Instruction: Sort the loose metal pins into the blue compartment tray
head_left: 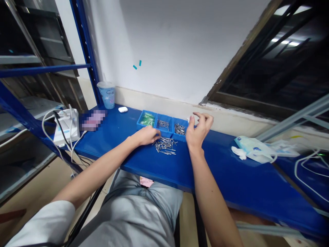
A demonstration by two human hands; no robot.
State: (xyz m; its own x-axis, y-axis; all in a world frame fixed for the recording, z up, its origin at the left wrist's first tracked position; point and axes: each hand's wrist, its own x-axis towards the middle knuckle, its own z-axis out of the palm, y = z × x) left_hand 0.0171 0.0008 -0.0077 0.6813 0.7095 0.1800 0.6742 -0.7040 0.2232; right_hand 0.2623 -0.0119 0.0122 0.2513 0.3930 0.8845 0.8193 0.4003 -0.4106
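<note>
The left hand (149, 135) is lowered near the middle of the frame, its fingers bent together at the left edge of a pile of metal pins (165, 145); whether a pin is gripped cannot be told. The right hand (199, 130), just right of centre, is raised beside the bins, its thumb and bent fingers held loosely apart. The pile is spread on the blue table (218, 175), in front of three blue bins set in a row. Green material (148, 119) is contained in the left bin (139, 117), and more metal pins are held in the middle bin (166, 130) and the right bin (180, 121). Toward the upper left, a small white case (122, 109) and a lidded blue cup (108, 96) are placed. A white power strip (66, 128) is seen at the left. At the right, a tissue pack (253, 149) is laid beside a crumpled tissue (239, 153).
</note>
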